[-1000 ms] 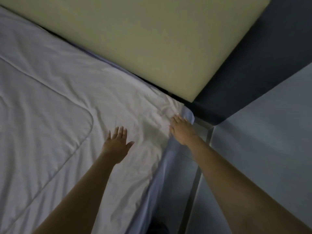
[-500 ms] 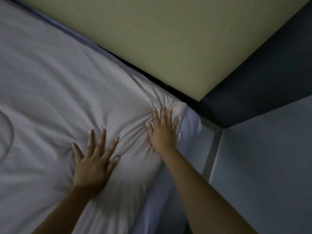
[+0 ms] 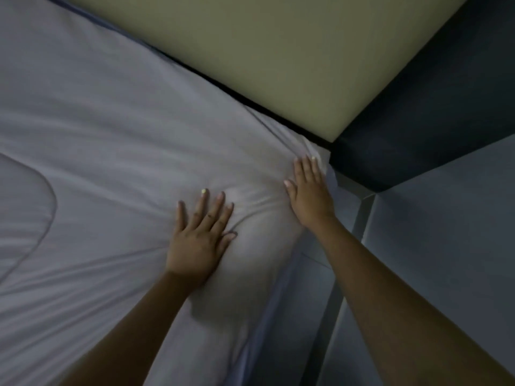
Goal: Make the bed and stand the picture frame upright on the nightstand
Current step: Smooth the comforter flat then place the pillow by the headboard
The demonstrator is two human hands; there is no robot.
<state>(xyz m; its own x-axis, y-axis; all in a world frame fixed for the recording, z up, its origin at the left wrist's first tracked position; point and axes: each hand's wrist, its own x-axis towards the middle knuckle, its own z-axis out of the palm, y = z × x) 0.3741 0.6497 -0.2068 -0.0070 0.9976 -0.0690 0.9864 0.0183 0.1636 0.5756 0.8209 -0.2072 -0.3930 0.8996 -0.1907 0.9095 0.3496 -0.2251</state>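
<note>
Both hands flat on the white bed cover (image 3: pixel 117 151), fingers spread and straight; left hand (image 3: pixel 199 232) presses a puffed fold near the bed edge; right hand (image 3: pixel 309 190) presses the cover's corner beside the beige headboard (image 3: pixel 250 51); picture frame and nightstand not in view; grey floor (image 3: pixel 446 246) at right.

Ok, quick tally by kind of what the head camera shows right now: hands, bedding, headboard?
Hands: 2, left hand and right hand, both flat on the bedding
White duvet: 1
Blue sheet: 1
Cream headboard: 1
Total: 5
</note>
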